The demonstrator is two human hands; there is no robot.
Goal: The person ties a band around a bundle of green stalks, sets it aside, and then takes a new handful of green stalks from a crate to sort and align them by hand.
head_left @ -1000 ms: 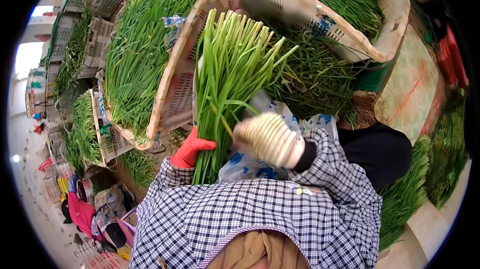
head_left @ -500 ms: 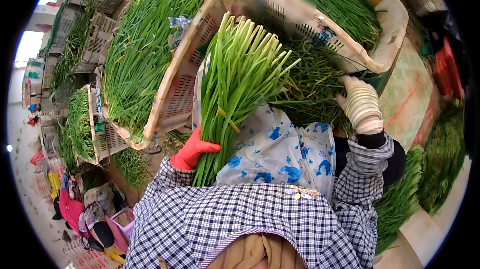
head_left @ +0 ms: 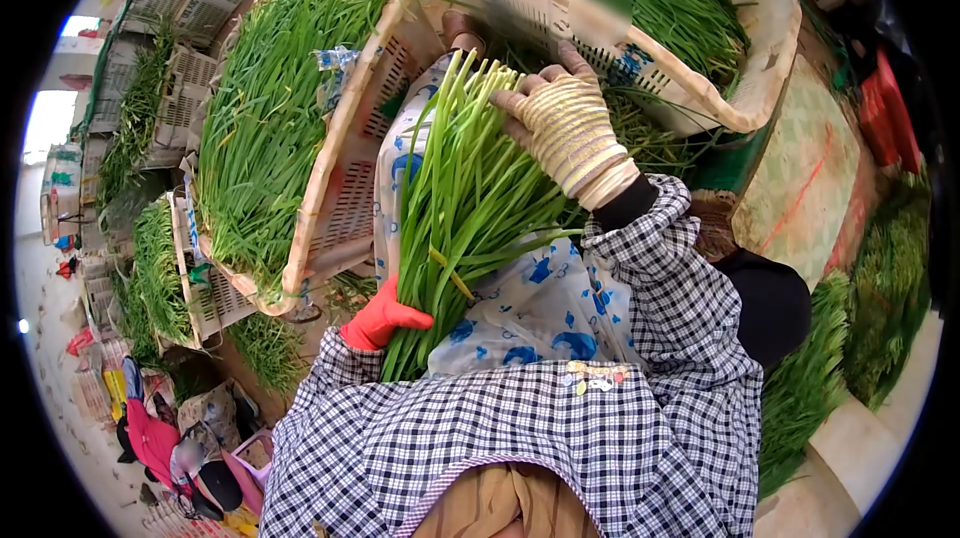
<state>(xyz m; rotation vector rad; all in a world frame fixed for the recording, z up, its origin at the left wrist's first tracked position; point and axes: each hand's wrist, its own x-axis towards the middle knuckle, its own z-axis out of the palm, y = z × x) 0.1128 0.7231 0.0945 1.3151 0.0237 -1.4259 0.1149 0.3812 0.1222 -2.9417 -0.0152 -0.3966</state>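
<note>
Low in the frame, nearest, checked sleeves (head_left: 665, 268) reach up and forward. Left hand (head_left: 385, 318), red-gloved, sits left of lower centre, its fingers wrapped around the lower part of a green stalk bundle (head_left: 475, 198), thumb laid across the front. Bundle leans slightly right, mid-frame, over a blue-printed sheet (head_left: 575, 323). Right hand (head_left: 575, 133), in striped glove, comes in from the right, back of hand up; fingers spread and bent at the pale upper ends. Beyond: loaded crates, upper left (head_left: 350, 203) and upper right (head_left: 755, 118).
</note>
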